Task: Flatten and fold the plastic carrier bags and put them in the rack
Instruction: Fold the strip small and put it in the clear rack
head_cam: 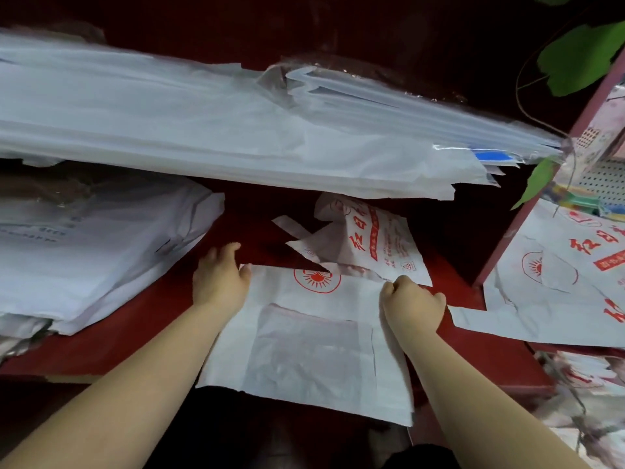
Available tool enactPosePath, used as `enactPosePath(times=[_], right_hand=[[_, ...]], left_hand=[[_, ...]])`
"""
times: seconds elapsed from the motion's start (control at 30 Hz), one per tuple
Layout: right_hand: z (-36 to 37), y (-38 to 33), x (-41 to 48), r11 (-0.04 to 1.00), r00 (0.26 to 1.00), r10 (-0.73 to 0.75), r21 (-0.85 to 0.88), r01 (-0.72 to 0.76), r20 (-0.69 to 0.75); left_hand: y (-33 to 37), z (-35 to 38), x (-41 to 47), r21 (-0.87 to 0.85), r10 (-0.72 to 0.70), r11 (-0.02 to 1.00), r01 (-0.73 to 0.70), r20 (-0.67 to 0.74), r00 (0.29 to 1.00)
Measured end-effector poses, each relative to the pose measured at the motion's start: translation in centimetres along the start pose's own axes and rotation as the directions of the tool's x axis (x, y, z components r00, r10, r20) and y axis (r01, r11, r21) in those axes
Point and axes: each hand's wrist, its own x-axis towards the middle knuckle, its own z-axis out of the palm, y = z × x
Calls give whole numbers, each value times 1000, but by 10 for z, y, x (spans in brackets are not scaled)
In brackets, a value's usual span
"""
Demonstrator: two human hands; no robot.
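A white carrier bag with a red sun logo lies flat on the dark red shelf of the rack, its near edge hanging over the shelf front. My left hand holds its far left corner, thumb on the plastic. My right hand is curled into a fist around the bag's far right corner. Just behind it lies another white bag with red printed characters, crumpled, with one handle strap sticking out to the left.
A thick stack of white bags fills the shelf above and overhangs it. Another pile of folded bags sits at the left of the red shelf. Printed bags lie beyond the upright post at right, under green leaves.
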Motion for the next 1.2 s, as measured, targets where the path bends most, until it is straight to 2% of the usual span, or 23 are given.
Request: enactPosePath(times=[0.07,0.13,0.17,0.2,0.27,0.3,0.33,0.4,0.47,0.53,0.6,0.73,0.9,1.0,1.07,1.13,1.2], right_hand=[[9,-3,0,1000,999,-28,-11,28,-43],[12,-9,0,997,981,-75,16,79,-180],[10,-10,-1,996,972,-88,11,93,-218],[11,-10,-1,996,979,-92,4,94,-181],[9,-15,0,997,990,-73,-12,72,-120],[6,-18,-1,995,981,-98,-13,97,-168],[3,-23,-4,987,972,-153,24,160,-177],[4,-38,-17,899,892,-408,85,430,-194],[10,-57,-30,756,768,-640,178,631,-4],[9,-71,-45,758,704,-652,273,592,281],[14,-74,-47,805,692,-590,235,545,416],[9,-55,-41,853,732,-516,195,484,445],[-12,-22,-33,858,778,-488,381,344,396],[-23,2,-37,801,839,-464,540,260,284],[-29,23,-45,756,866,-464,593,277,186],[-34,46,-59,708,827,-547,600,373,131],[-32,65,-76,672,741,-653,571,472,157]], left_hand=[[4,4,-2,148,171,973,-179,65,983],[9,12,-7,206,265,927,-313,230,936],[9,17,-10,237,259,911,-337,309,915],[8,22,-13,271,241,897,-350,364,900],[6,26,-18,320,216,876,-362,411,886],[5,26,-20,327,206,874,-359,420,884],[5,25,-22,329,194,877,-351,427,883],[6,22,-27,333,174,880,-337,435,884],[6,19,-34,351,168,874,-335,428,888],[5,15,-41,365,153,871,-329,435,887],[3,13,-45,368,142,873,-321,439,887],[2,13,-44,350,141,883,-313,438,888],[-1,15,-40,317,154,893,-319,452,879],[2,13,-35,239,176,921,-308,451,875],[-1,8,-31,31,224,966,-257,400,889],[-10,-3,-32,-259,281,945,-199,334,900],[-21,-24,-44,-352,376,903,-249,361,853]])
